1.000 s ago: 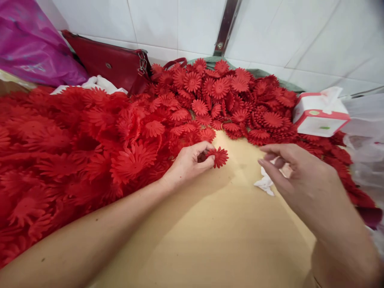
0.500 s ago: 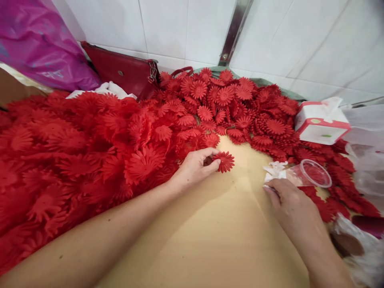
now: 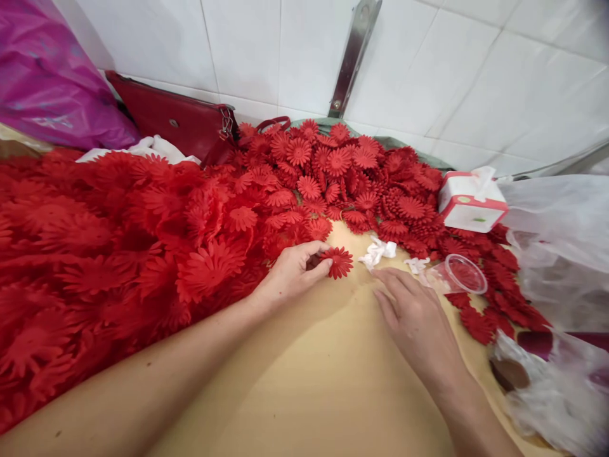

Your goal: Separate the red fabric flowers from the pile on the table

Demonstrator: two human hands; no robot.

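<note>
Head view: I see the left hand (image 3: 295,268)'s grip pinching one red flower (image 3: 340,263) at its three o'clock. At the flower's four o'clock, the right hand (image 3: 415,310)'s grip is unclenched beside crumpled tissue (image 3: 377,251).

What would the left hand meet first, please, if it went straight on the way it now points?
The left hand, with its red artificial flower leading, would probably meet the nearer crumpled white tissue first, though the hand's height above the tabletop is unclear.
</note>
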